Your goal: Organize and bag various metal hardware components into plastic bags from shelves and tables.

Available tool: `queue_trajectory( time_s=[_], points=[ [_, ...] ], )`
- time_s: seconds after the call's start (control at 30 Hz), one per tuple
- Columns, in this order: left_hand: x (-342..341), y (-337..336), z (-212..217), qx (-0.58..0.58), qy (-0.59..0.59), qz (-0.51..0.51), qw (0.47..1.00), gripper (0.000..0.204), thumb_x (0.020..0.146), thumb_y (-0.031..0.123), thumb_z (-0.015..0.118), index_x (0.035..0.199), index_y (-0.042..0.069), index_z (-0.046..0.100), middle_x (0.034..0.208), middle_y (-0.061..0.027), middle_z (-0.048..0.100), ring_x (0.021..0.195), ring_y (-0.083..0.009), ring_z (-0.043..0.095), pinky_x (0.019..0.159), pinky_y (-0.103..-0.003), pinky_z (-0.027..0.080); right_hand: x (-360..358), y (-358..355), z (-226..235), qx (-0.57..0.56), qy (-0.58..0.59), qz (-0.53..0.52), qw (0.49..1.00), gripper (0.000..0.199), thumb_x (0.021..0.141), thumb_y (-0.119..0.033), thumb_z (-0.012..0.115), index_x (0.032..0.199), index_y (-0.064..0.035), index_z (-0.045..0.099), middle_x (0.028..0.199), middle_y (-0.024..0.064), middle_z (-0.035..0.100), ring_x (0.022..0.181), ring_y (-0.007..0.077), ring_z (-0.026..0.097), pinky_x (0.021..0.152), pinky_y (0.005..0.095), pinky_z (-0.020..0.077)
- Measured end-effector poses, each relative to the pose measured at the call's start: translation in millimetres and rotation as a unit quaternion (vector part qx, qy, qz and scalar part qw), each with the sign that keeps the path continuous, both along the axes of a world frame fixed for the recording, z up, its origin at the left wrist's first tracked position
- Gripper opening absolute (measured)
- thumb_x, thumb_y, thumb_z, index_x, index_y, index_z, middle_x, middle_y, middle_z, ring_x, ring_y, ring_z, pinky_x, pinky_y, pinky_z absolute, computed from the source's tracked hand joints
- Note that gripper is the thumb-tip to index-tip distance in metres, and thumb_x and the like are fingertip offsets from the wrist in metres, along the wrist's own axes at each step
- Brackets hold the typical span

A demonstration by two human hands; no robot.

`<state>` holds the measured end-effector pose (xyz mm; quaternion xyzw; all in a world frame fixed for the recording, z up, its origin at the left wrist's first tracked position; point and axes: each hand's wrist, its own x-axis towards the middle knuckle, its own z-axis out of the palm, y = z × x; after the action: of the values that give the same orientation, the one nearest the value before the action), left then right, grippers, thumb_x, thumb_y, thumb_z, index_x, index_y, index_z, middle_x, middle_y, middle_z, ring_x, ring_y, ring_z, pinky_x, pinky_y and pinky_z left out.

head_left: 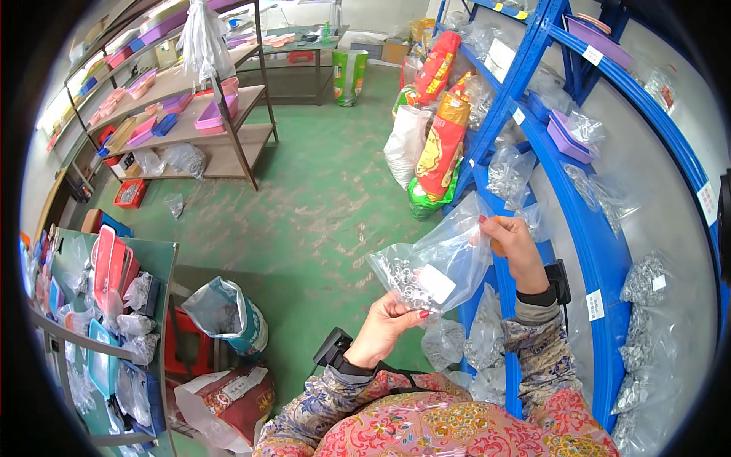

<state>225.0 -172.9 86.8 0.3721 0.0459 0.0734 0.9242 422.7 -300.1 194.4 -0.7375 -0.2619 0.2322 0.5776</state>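
Note:
Between my two hands hangs a clear plastic bag (463,242) with small shiny metal parts (403,280) gathered in its lower left end. A white label (435,284) lies against the parts. My left hand (384,327) pinches the bag's lower edge beside the parts, thumb and fingers closed on the plastic. Higher up and to the right, my right hand (514,247) grips the bag's other end between thumb and fingers. Both wrists wear dark bands with a small black box. The bag is held in the air, tilted, in front of the blue shelving (586,228).
More bags of metal parts (643,335) fill the shelves on the right. Stuffed sacks (443,145) lean by the rack ahead. A table (169,305) with trays and bags stands at left, near a lined bin (228,316) and a dark red sack (236,404). Shelving (251,145) rises far left.

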Motion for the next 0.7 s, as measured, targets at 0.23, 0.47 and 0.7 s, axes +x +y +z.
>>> queue_trajectory(
  time_s=[0.23,0.47,0.7],
  points=[
    [17,-13,-3,0.014,0.009,0.031,0.999,0.037,0.081,-0.004,0.057,0.116,0.001,0.049,0.1,-0.0069,0.063,0.09,-0.0124,0.059,0.081,-0.028,0.047,24,2,-6,0.027,0.022,0.032,0.999,0.027,0.086,-0.022,0.056,0.069,-0.0031,0.065,0.046,-0.0088,0.038,0.04,-0.0007,0.025,0.039,0.0219,0.0139],
    [40,-11,-10,-0.013,0.015,0.088,0.996,0.024,0.083,-0.004,0.052,0.107,-0.002,0.052,0.104,-0.0129,0.06,0.096,-0.0235,0.058,0.088,-0.045,0.047,61,28,-12,0.005,0.031,0.102,0.994,0.026,0.086,-0.02,0.055,0.073,0.0008,0.064,0.066,0.0051,0.062,0.055,0.0057,0.053,0.052,0.0196,0.0384],
    [59,61,-29,-0.094,0.018,0.12,0.988,0.018,0.087,0.001,0.05,0.104,-0.001,0.052,0.109,-0.0104,0.057,0.099,-0.0202,0.057,0.088,-0.041,0.048,90,127,-43,0.008,0.057,0.151,0.987,0.024,0.087,-0.015,0.053,0.073,0.0016,0.063,0.071,0.0066,0.063,0.063,0.0087,0.056,0.063,0.0222,0.0424]
  ],
)
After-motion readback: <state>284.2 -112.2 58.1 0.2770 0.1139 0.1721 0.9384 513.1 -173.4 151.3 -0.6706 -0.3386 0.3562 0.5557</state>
